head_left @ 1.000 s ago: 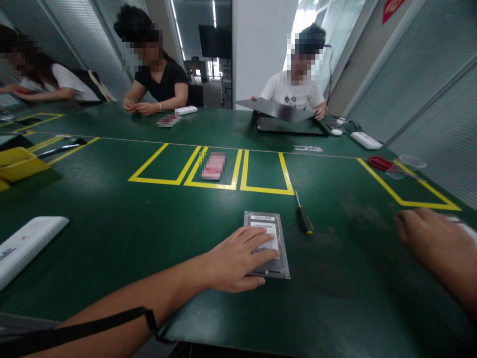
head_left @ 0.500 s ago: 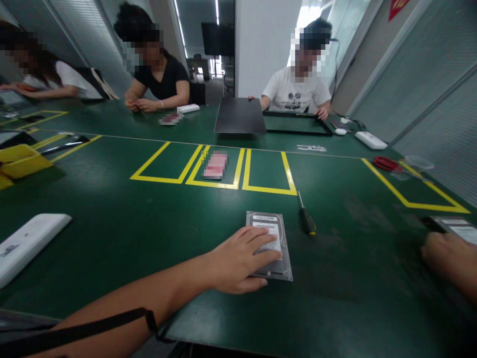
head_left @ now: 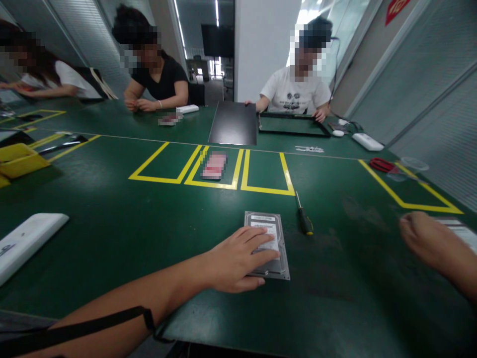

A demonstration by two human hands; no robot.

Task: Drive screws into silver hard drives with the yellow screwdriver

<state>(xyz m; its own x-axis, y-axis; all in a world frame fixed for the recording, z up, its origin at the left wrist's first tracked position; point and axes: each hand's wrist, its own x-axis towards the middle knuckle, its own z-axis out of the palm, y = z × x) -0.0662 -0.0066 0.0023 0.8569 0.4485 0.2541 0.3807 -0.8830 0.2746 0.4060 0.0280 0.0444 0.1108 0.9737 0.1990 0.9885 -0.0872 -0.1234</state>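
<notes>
Our left hand (head_left: 240, 258) lay spread over the silver, rectangular metal hard drive (head_left: 273, 226) on the green flat table (head_left: 354, 308) | perhaps to steady it | our right hand (head_left: 425, 236) was curled, its hold we could not tell

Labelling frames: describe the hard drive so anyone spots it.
On the green table, find the three yellow tape outlines in the middle. Nearer than the rightmost of these, the left hand lies on the hard drive. It's a flat, grey rectangle with white labels, unlike the dark-handled screwdriver to its right.
</notes>
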